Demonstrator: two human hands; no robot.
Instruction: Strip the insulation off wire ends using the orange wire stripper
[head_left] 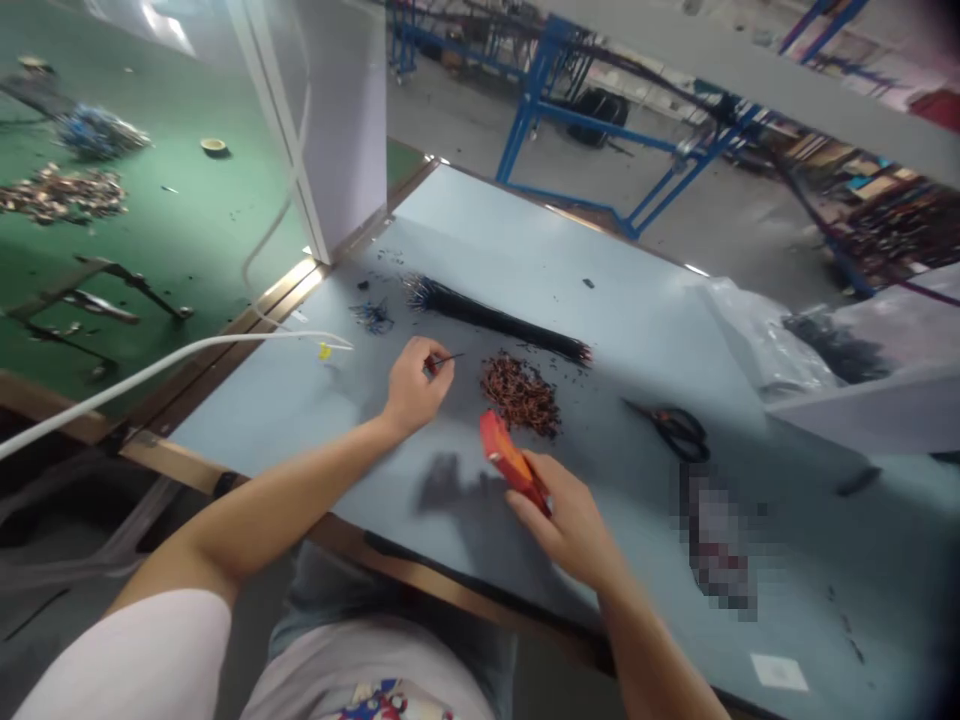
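Note:
My left hand [420, 383], over the middle of the table, is closed with fingertips pinching a short, thin dark wire [452, 357] that points right. My right hand [566, 515] grips a red-and-orange hand tool [510, 460], which looks like a wire stripper. Its head is just below a pile of small copper-brown pieces [521, 392]; they are too small to name. Behind both hands lies a long bundle of black wires [502, 322], with frayed pale ends at the left and reddish tips at the right. Left of the bundle is a small heap of bluish wire scraps [373, 316].
Black-handled scissors [679, 432] lie on the pale blue table [615, 310], right of the pile. A clear plastic bag [757, 340] sits at the right edge. A white cable [180, 355] crosses from the left. A white upright panel [341, 120] stands at the far left corner.

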